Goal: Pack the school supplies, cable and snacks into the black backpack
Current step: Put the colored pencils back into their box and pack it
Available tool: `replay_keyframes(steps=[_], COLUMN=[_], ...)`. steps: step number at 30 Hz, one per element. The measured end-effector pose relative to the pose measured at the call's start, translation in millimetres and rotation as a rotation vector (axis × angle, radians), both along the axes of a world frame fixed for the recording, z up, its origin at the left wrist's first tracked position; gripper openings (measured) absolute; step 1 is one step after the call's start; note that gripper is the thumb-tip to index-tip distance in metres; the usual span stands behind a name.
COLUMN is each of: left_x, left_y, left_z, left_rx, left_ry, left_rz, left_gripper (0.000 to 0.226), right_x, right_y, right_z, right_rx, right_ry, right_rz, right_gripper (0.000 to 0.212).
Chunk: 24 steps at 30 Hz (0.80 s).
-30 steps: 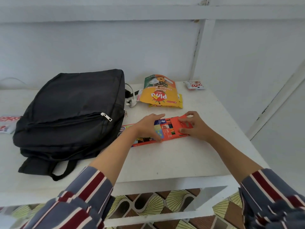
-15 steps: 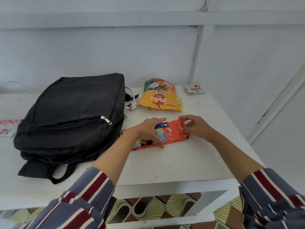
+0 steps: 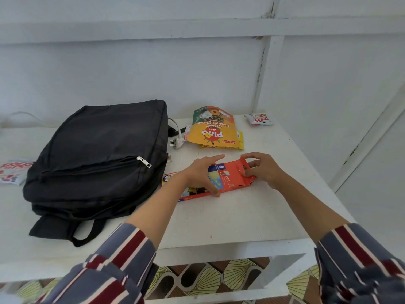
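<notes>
A flat orange box of coloured pencils (image 3: 230, 179) lies on the white table (image 3: 241, 211), right of the black backpack (image 3: 98, 154). My left hand (image 3: 203, 174) holds the box's middle, thumb on its near edge and fingers spread over the top. At the box's right end, the fingers of my right hand (image 3: 263, 170) pinch the orange end flap. The backpack lies flat with its zips shut. A white cable with a plug (image 3: 176, 139) sits behind the backpack's right corner. A yellow snack pouch (image 3: 213, 130) lies on another yellow packet at the back.
A small red-and-white snack packet (image 3: 258, 119) rests near the far right corner by the wall. Another red-and-white packet (image 3: 13, 171) lies at the left edge, beside the backpack. The table's front edge runs close below my forearms, with patterned floor beneath.
The box's open end, showing pencils a second ago, is now covered by the flap under my right fingers. My left hand has stayed on the box.
</notes>
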<state>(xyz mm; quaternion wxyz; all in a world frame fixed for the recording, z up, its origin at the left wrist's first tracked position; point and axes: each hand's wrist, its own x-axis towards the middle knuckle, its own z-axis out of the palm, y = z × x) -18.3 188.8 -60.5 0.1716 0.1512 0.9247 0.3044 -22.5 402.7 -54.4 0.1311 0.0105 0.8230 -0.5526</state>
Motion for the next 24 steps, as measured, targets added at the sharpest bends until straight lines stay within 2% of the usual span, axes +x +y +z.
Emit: replay_keyframes(steps=[9,18,24], left_x=[-2,-5,-8], left_y=[1,3,4], left_z=[0,-3,-3], left_rx=[0.082,0.044,-0.001], left_ry=[0.037,0.051,0.018], left_rz=[0.019,0.026,0.047], left_gripper=[0.107,0.110,0.114], right_x=[1,4,3], right_y=[-10,-19,-25], right_z=[-3,-3,-3], right_rx=[-0.159,-0.161,-0.058], right_ry=[-0.075,-0.097,-0.031], right_rz=[-0.079,-0.099,-0.093], right_gripper=[0.052,0.048,0.052])
